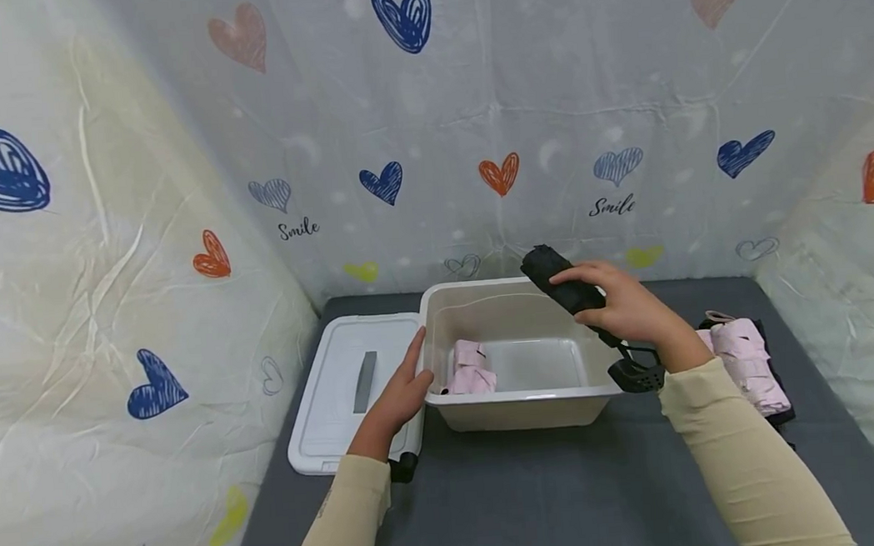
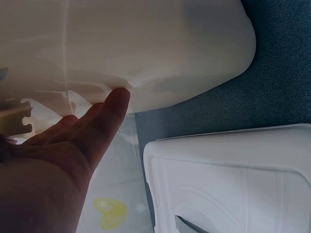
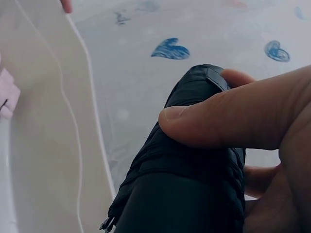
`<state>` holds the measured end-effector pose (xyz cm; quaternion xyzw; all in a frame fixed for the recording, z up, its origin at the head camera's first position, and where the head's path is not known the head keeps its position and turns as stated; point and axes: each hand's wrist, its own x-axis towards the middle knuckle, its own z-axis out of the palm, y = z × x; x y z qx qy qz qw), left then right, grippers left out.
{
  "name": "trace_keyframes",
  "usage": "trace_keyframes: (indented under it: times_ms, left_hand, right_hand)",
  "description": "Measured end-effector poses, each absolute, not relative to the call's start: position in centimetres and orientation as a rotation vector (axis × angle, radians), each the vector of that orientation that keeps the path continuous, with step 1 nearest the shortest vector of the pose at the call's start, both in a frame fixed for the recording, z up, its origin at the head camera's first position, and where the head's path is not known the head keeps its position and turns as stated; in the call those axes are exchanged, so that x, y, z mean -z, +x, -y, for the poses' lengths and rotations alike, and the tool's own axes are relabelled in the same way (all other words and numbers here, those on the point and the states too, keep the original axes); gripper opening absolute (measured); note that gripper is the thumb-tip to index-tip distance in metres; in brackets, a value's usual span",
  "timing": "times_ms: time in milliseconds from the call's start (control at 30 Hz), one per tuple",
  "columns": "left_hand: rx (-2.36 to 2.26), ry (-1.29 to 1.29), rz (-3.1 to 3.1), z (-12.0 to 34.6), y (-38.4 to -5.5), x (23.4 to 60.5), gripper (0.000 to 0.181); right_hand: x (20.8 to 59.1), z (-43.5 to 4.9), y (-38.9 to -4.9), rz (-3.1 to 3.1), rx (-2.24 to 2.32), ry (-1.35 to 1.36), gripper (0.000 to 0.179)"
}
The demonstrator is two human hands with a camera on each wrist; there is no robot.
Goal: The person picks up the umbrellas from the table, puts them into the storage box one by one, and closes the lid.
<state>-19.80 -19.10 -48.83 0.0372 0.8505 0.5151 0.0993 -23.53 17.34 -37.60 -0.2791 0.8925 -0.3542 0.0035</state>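
There is one black folding umbrella (image 1: 545, 268) in the right hand (image 1: 630, 305), one storage bin (image 1: 521, 415) between the hands, one lid (image 1: 334, 400) beside the left hand (image 1: 398, 399), and at least two pink bundles (image 1: 471, 369).

Grey surface (image 1: 526, 501) — bin (image 1: 521, 414), white lid (image 1: 331, 405), bundles (image 1: 745, 360)

Lid (image 1: 328, 405) left of bin (image 1: 521, 413)

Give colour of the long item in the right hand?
Black: the long item shows its colour best in the head view.
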Motion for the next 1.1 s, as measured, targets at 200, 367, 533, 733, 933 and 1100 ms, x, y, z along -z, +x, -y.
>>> trace_keyframes:
  times_ms: [200, 367, 533, 733, 933, 1100]
  left_hand:
    - [-1.525, 0.113, -2.513, 19.1, -20.0, 49.0, 0.073]
    - [-1.533, 0.110, -2.506, 19.1, -20.0, 49.0, 0.073]
    - [-1.538, 0.106, -2.510, 19.1, -20.0, 49.2, 0.072]
    - [-1.538, 0.094, -2.505, 19.0, -19.9, 49.3, 0.072]
    - [-1.555, 0.075, -2.495, 19.0, -19.9, 49.2, 0.072]
    - [-1.555, 0.068, -2.494, 19.0, -19.9, 49.3, 0.072]
  right_hand:
    - [38.1, -16.1, -23.9, -2.741, 1.100, -0.856, 0.057]
    - [38.8, -15.2, -24.4, -2.710, 1.081, -0.861, 0.057]
    - [39.6, -14.4, -24.7, -2.683, 1.107, -0.899, 0.058]
    - [40.5, -13.8, -24.9, -2.676, 1.102, -0.919, 0.057]
    - [41.4, -13.2, -25.1, -2.687, 1.073, -0.847, 0.057]
    - [42.1, -12.9, -25.2, -2.677, 1.039, -0.840, 0.057]
